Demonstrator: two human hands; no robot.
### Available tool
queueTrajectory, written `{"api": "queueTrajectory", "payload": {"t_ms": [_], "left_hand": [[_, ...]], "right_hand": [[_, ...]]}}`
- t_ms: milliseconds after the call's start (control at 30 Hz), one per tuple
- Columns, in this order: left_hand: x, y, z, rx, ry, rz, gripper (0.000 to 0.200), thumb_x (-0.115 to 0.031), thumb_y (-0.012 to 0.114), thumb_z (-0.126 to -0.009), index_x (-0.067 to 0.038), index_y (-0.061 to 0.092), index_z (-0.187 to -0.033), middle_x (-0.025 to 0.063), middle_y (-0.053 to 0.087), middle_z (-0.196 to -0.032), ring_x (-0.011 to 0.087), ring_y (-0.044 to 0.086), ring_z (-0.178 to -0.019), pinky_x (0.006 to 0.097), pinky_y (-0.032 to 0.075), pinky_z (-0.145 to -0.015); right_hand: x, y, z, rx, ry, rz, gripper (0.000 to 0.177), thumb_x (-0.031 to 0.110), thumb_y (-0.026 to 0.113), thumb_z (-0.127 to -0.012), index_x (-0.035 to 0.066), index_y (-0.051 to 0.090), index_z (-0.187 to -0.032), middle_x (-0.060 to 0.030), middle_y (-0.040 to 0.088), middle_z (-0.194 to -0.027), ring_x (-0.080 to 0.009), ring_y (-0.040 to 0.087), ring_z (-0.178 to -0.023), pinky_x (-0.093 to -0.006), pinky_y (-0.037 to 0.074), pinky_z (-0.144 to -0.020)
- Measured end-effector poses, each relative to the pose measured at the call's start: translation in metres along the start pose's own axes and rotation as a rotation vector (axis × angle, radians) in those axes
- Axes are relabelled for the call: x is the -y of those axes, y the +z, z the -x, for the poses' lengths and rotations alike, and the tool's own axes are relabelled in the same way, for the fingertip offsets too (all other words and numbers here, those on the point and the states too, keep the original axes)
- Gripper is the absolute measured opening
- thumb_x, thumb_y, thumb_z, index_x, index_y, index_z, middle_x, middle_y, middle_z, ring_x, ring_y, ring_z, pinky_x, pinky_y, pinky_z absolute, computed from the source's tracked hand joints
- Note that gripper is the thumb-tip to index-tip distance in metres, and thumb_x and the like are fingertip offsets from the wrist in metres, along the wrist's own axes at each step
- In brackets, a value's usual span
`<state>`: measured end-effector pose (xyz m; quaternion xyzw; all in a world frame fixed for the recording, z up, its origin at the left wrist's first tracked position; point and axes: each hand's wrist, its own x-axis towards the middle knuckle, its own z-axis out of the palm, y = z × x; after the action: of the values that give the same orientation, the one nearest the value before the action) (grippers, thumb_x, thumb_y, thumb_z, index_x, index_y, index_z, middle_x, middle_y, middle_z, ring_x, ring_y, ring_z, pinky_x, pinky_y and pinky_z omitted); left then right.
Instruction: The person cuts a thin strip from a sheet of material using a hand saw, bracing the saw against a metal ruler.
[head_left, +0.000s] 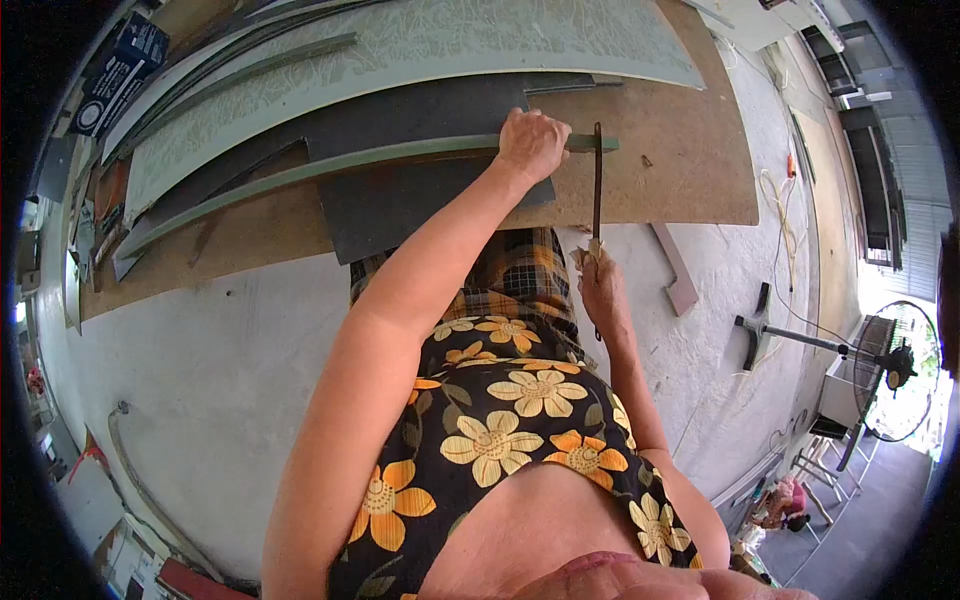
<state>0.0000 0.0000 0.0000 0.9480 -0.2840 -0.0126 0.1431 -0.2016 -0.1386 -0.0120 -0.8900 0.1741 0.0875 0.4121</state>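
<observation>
Left hand clamped on long green strip; right hand gripping thin dark bar tool, saw or file, can't tell. Strip's end sits short of brown board's right edge; bar overhangs near edge. For clean strokes I'd pin strip, keep bar square, fingers clear.

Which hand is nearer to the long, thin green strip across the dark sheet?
Left. The left hand grips the strip near one end; the right hand is apart, nearer the body, holding a dark, narrow tool.
</observation>
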Motion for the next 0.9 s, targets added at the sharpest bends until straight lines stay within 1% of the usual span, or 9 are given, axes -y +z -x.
{"api": "queueTrajectory", "payload": {"t_ms": [67, 167, 200, 233, 300, 400, 500, 600, 900], "left_hand": [[0.001, -0.001, -0.003, 0.018, -0.021, -0.017, 0.025, -0.032, 0.071, -0.083, -0.014, 0.071, -0.1, 0.0087, 0.071, -0.09, 0.0253, 0.064, -0.098, 0.0435, 0.046, -0.082], [-0.008, 0.01, -0.001, -0.052, -0.022, 0.003, 0.023, -0.032, 0.071, -0.082, -0.014, 0.072, -0.096, 0.0067, 0.071, -0.088, 0.0256, 0.065, -0.096, 0.0438, 0.047, -0.081], [-0.006, 0.01, 0.002, -0.083, -0.02, -0.006, 0.022, -0.032, 0.071, -0.082, -0.014, 0.072, -0.094, 0.0063, 0.071, -0.088, 0.0256, 0.065, -0.096, 0.0438, 0.047, -0.08], [-0.005, 0.01, 0.004, -0.12, -0.014, -0.012, 0.022, -0.032, 0.071, -0.082, -0.013, 0.072, -0.093, 0.0059, 0.071, -0.087, 0.0256, 0.065, -0.095, 0.0437, 0.047, -0.08], [-0.005, 0.009, 0.006, -0.151, 0.007, -0.025, 0.022, -0.032, 0.072, -0.081, -0.012, 0.071, -0.09, 0.0055, 0.071, -0.087, 0.0255, 0.065, -0.094, 0.0434, 0.047, -0.08], [-0.002, 0.004, 0.007, -0.15, 0.032, -0.037, 0.021, -0.031, 0.072, -0.08, -0.011, 0.071, -0.088, 0.0057, 0.071, -0.086, 0.0253, 0.065, -0.093, 0.0428, 0.047, -0.08], [-0.003, 0.006, 0.008, -0.164, 0.042, -0.024, 0.019, -0.029, 0.072, -0.08, -0.011, 0.07, -0.086, 0.0062, 0.071, -0.086, 0.0251, 0.065, -0.093, 0.0425, 0.047, -0.08], [-0.003, 0.005, 0.009, -0.147, 0.036, -0.026, 0.019, -0.029, 0.072, -0.08, -0.012, 0.07, -0.086, 0.0064, 0.071, -0.086, 0.0247, 0.065, -0.093, 0.0424, 0.046, -0.08], [-0.005, 0.009, 0.01, -0.157, 0.036, -0.049, 0.021, -0.032, 0.071, -0.081, -0.013, 0.071, -0.09, 0.0058, 0.071, -0.088, 0.0247, 0.064, -0.094, 0.0422, 0.045, -0.079]], "right_hand": [[0.008, -0.003, -0.003, 0.001, -0.009, 0.012, 0.026, 0.012, 0.045, -0.095, -0.005, 0.058, -0.109, -0.0313, 0.063, -0.09, -0.0462, 0.062, -0.089, -0.0495, 0.049, -0.073], [0.012, -0.036, 0.004, 0.027, -0.106, 0.161, 0.022, 0.011, 0.046, -0.094, -0.006, 0.057, -0.103, -0.0314, 0.063, -0.089, -0.0479, 0.061, -0.089, -0.0504, 0.048, -0.072], [0.006, -0.041, 0.0, 0.062, -0.047, 0.188, 0.021, 0.012, 0.048, -0.094, -0.006, 0.058, -0.099, -0.0308, 0.063, -0.087, -0.0493, 0.06, -0.089, -0.0507, 0.048, -0.071], [0.01, -0.049, -0.001, 0.056, -0.108, 0.151, 0.023, 0.014, 0.049, -0.094, -0.006, 0.059, -0.096, -0.0309, 0.063, -0.086, -0.0495, 0.06, -0.09, -0.0513, 0.048, -0.072], [0.03, -0.063, -0.007, 0.006, -0.209, 0.229, 0.032, 0.019, 0.044, -0.099, -0.005, 0.062, -0.091, -0.0199, 0.063, -0.074, -0.0306, 0.063, -0.068, -0.0427, 0.047, -0.063], [0.019, -0.057, -0.055, 0.068, -0.069, 0.364, 0.037, 0.024, 0.044, -0.099, -0.005, 0.062, -0.087, -0.016, 0.059, -0.063, -0.0282, 0.059, -0.058, -0.0427, 0.046, -0.059], [0.039, -0.045, -0.09, 0.037, -0.076, 0.348, 0.039, 0.027, 0.045, -0.097, -0.005, 0.061, -0.082, -0.0147, 0.056, -0.058, -0.0284, 0.056, -0.053, -0.0422, 0.046, -0.056], [0.062, -0.044, -0.099, 0.072, 0.031, 0.266, 0.035, 0.024, 0.047, -0.094, -0.008, 0.06, -0.092, -0.0366, 0.06, -0.092, -0.0518, 0.058, -0.094, -0.0551, 0.046, -0.078], [0.041, -0.024, -0.096, 0.005, -0.031, 0.152, 0.036, 0.023, 0.045, -0.096, -0.009, 0.061, -0.096, -0.0357, 0.061, -0.086, -0.052, 0.059, -0.09, -0.0541, 0.047, -0.075]]}}
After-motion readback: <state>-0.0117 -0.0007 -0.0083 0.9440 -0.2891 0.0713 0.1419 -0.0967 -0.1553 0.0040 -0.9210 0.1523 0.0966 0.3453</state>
